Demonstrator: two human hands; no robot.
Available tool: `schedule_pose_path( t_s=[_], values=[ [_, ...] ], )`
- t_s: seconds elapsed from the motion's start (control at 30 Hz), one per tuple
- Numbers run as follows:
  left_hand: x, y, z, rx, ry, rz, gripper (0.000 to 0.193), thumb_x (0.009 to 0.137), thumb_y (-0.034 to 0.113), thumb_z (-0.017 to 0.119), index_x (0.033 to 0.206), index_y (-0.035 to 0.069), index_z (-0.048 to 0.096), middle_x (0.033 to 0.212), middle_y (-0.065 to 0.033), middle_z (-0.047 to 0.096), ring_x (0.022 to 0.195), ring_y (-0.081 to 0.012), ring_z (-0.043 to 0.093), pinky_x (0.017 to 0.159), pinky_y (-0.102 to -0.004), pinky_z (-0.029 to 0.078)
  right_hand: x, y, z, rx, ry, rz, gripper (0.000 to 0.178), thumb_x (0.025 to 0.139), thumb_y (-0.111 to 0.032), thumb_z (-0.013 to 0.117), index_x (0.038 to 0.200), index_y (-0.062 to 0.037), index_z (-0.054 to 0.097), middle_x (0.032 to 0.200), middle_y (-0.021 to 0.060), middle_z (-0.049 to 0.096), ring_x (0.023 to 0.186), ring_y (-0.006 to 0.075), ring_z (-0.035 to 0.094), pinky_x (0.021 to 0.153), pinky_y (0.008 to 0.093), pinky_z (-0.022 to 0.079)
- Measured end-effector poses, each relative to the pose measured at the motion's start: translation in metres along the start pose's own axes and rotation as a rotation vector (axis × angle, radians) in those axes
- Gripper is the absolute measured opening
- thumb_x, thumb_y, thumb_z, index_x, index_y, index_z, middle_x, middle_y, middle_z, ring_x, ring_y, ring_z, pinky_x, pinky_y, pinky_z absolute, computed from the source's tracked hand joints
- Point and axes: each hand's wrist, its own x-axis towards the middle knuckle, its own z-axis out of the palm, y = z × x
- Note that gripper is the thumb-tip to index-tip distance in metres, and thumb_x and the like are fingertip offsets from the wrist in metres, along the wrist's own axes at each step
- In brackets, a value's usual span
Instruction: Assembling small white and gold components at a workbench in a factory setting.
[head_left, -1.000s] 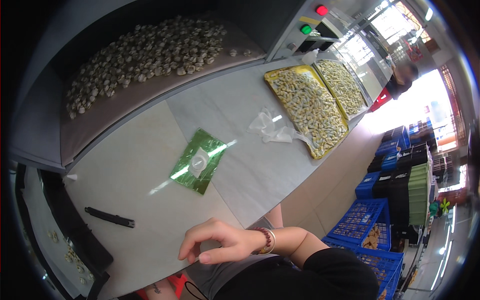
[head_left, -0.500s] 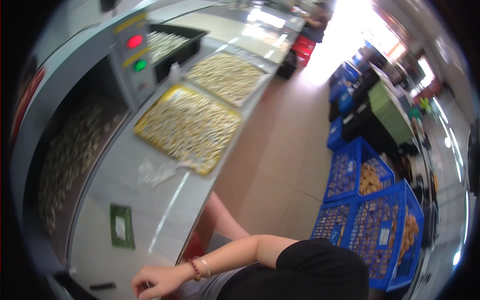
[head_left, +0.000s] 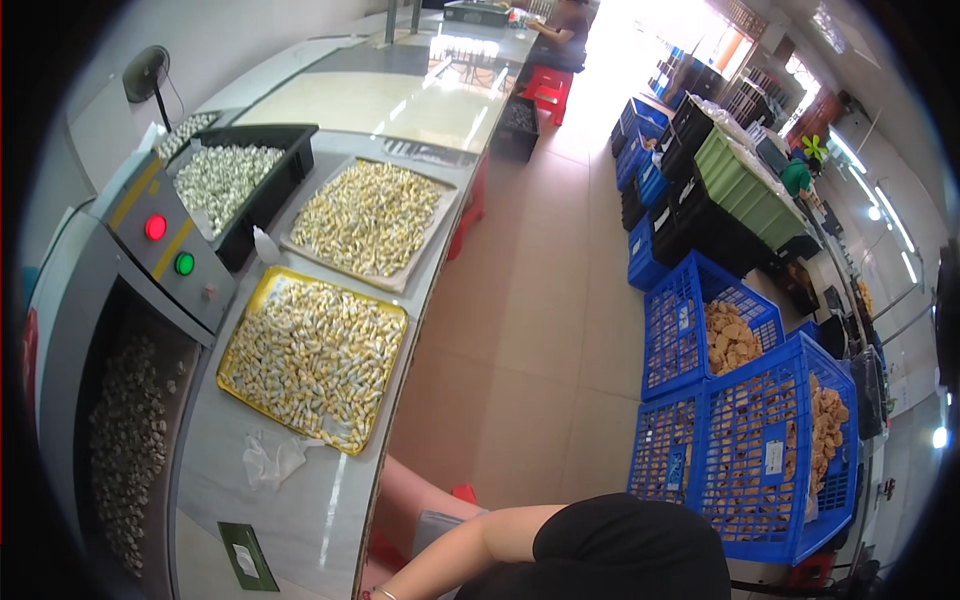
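My right forearm [head_left: 450, 550] comes out of a black short sleeve and angles down to the left along the counter's front edge. Only a bit of bracelet at the wrist shows at the bottom rim, and the hand itself is cut off. No part of my left hand appears. Closest to the wrist on the grey counter [head_left: 300, 525] is a flat dark green packet [head_left: 248, 556] with a white label. Beyond it lies crumpled clear plastic [head_left: 270, 460], touching the corner of a yellow tray [head_left: 252, 298] spread with small yellow-and-white pieces.
A grey machine [head_left: 135, 205] with red and green lights stands left, whitish pieces in its opening. Past the yellow tray are a small white bottle [head_left: 266, 246], a pale tray [head_left: 350, 276] of pieces and a black tub [head_left: 285, 180]. Blue crates [head_left: 690, 345] line the right; a person [head_left: 565, 35] sits far off.
The view has shifted, so the counter and trays sit lower and further left. My right hand, seen with curled fingers before, has dropped out below the bottom edge.
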Motion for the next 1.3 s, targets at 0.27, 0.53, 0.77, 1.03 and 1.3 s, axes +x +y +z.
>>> schedule_pose_path(
  t_s=[0.27, 0.53, 0.77, 1.03, 1.3],
  values=[
    [0.006, 0.039, -0.011, 0.147, 0.062, 0.027, 0.048, 0.074, 0.015, 0.061, 0.117, -0.001, 0.045, 0.113, -0.0105, 0.052, 0.104, -0.0202, 0.049, 0.089, -0.0311, 0.037, -0.010, 0.023, 0.010, -0.033, -0.035, 0.034, 0.037, 0.080, -0.033, 0.056, 0.090, 0.0028, 0.059, 0.080, 0.0143, 0.062, 0.071, 0.0206, 0.056, 0.062, 0.0330, 0.046],
    [-0.176, -0.018, 0.030, 0.169, 0.213, -0.258, 0.047, 0.075, 0.015, 0.060, 0.117, -0.001, 0.045, 0.112, -0.0101, 0.052, 0.103, -0.0199, 0.049, 0.088, -0.0310, 0.038, -0.010, 0.024, 0.013, -0.290, 0.189, -0.169, 0.018, 0.068, -0.017, 0.055, 0.071, 0.0010, 0.058, 0.064, 0.0159, 0.058, 0.059, 0.0278, 0.055, 0.055, 0.0370, 0.043],
    [-0.493, 0.000, 0.038, 0.204, 0.592, -0.630, 0.047, 0.075, 0.015, 0.060, 0.116, -0.001, 0.045, 0.112, -0.0099, 0.053, 0.102, -0.0196, 0.049, 0.088, -0.0308, 0.038, -0.005, 0.029, 0.007, -0.247, 0.174, -0.083, 0.020, 0.071, -0.018, 0.057, 0.078, 0.0008, 0.061, 0.067, 0.0121, 0.061, 0.060, 0.0179, 0.058, 0.058, 0.0303, 0.046],
    [-0.630, -0.014, 0.029, 0.184, 0.684, -0.698, 0.046, 0.075, 0.015, 0.060, 0.116, -0.001, 0.046, 0.111, -0.0095, 0.053, 0.101, -0.0193, 0.050, 0.087, -0.0307, 0.039, -0.006, 0.020, 0.032, -0.055, 0.251, 0.135, 0.021, 0.080, -0.016, 0.055, 0.088, 0.0027, 0.059, 0.072, 0.0055, 0.059, 0.067, 0.0101, 0.056, 0.062, 0.0229, 0.047],
    [-0.667, -0.059, 0.014, 0.088, 0.587, -0.696, 0.045, 0.076, 0.016, 0.060, 0.115, -0.001, 0.046, 0.110, -0.0092, 0.053, 0.100, -0.0190, 0.050, 0.086, -0.0305, 0.039, -0.003, 0.023, 0.036, -0.097, 0.459, 0.106, 0.018, 0.082, -0.011, 0.051, 0.087, 0.0057, 0.057, 0.070, 0.0073, 0.057, 0.065, 0.0120, 0.055, 0.059, 0.0234, 0.046]
  ],
)
